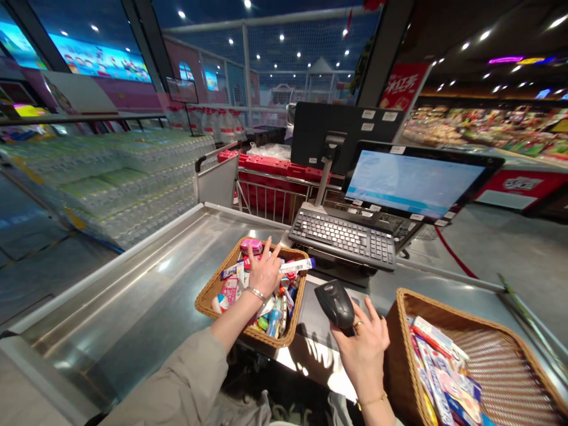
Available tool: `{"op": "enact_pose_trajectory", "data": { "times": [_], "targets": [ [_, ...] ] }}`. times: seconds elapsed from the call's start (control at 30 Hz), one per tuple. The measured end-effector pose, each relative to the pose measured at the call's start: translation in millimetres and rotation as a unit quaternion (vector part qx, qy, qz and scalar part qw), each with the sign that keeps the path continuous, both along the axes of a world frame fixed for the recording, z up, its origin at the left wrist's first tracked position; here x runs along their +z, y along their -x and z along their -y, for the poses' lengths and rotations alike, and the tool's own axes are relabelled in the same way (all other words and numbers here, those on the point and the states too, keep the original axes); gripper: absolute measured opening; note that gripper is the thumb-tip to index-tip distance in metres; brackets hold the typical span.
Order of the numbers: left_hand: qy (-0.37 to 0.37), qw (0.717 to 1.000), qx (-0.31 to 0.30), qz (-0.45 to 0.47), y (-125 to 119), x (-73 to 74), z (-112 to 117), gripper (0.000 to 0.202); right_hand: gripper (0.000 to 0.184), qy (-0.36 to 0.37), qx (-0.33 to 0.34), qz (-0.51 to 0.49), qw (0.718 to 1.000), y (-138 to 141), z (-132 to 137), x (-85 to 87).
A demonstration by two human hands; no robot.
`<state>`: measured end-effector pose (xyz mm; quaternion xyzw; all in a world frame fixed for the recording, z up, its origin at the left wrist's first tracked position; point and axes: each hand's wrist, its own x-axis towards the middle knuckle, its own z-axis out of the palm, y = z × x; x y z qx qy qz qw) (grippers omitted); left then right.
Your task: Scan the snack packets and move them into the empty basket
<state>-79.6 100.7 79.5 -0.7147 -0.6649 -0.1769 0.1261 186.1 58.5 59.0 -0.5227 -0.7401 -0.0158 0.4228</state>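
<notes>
My left hand (265,275) is over the left wicker basket (202,296), its fingers spread. A slim white packet with a blue end (298,266) lies beside its thumb, across the basket's contents; whether the thumb touches it is unclear. Beneath are a pink pack (251,246), a blue-and-white pack (274,322) and several other small colourful packages. My right hand (364,340) has a black barcode scanner (336,303) in its grip, some fingers stretched out along the side. The scanner's head points up and left, toward the left basket.
A larger wicker basket (501,349) with flat packets (448,378) stands close to my right hand. Behind the scanner are a keyboard (346,234) and a lit screen (412,180). The metal counter (146,284) has a raised edge; a shopping cart (270,192) stands beyond.
</notes>
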Motion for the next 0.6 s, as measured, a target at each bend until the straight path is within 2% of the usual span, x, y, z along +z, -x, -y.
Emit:
{"op": "enact_pose_trajectory", "data": {
  "times": [0.2, 0.4, 0.6],
  "targets": [
    [-0.023, 1.000, -0.012, -0.003, -19, 6.7, -5, 0.008, 0.016, 0.016, -0.016, 0.010, 1.000, -6, 0, -4.2],
    [-0.023, 0.999, -0.030, 0.000, -36, 7.0, -12, 0.009, 0.019, 0.015, -0.035, 0.025, 0.999, -11, 1, -2.3],
    [-0.070, 0.997, -0.034, -0.026, -51, 6.9, -17, 0.009, 0.022, 0.004, -0.052, 0.038, 0.998, -15, 1, -1.1]
  ]
}}
